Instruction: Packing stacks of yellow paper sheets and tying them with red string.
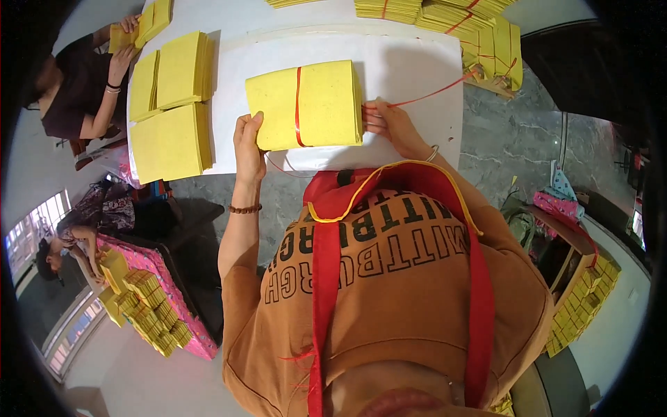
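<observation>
Red ribbon across yellow stack between left hand and right hand

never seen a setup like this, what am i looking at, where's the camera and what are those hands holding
There's no machine here, just a person's bare hands. The single picture comes from a wide fisheye camera on their head, looking down, so straight edges bend near the rim.

The left hand grips the lower-left corner of a thick rectangular yellow paper stack, crossed by a thin red ribbon. The right hand is at its right edge, a thin red strand running off to the right; its exact grip is unclear.

On the white table, flat yellow paper stacks lie at left, and red-tied yellow bundles at the far right.
</observation>
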The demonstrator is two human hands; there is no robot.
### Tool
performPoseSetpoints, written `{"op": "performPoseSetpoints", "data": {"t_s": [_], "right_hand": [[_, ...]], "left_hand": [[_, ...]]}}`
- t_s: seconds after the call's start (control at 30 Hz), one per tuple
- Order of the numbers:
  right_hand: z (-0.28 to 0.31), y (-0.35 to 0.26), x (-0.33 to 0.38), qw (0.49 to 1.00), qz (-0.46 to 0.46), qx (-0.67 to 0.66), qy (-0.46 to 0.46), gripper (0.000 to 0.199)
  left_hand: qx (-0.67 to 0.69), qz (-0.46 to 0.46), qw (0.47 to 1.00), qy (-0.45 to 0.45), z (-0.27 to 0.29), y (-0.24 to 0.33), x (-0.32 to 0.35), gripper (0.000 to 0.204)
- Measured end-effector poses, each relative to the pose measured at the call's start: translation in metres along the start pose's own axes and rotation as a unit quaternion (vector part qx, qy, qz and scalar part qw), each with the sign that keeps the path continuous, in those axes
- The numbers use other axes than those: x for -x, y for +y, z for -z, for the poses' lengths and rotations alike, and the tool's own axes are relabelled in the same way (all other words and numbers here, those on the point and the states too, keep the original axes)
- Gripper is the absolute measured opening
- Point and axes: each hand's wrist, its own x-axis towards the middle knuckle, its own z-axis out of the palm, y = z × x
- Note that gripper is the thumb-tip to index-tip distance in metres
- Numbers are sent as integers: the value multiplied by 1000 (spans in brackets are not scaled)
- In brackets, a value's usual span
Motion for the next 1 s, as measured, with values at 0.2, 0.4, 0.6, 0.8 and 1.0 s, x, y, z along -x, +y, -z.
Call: {"op": "performPoseSetpoints", "data": {"t_s": [0.2, 0.4, 0.6, 0.8, 1.0], "right_hand": [[-2, -15, 32, 943, 225, 234, 78, 27], [-29, -52, 45, 862, 414, 291, -13, 24], [-43, -69, 49, 666, 543, 499, -112, 20], [-46, -81, 48, 526, 545, 642, -118, 19], [-45, -98, 55, 815, 317, 442, -199, 21]], "left_hand": [[-35, -9, 999, 0, -3, -1, 10, 29], [-265, -50, 962, -39, -1, 26, 13, 41], [-532, -129, 834, -70, -14, 58, 22, 40], [-565, -157, 804, -99, -25, 62, 20, 42], [-570, -168, 797, -106, -27, 61, 18, 41]]}}
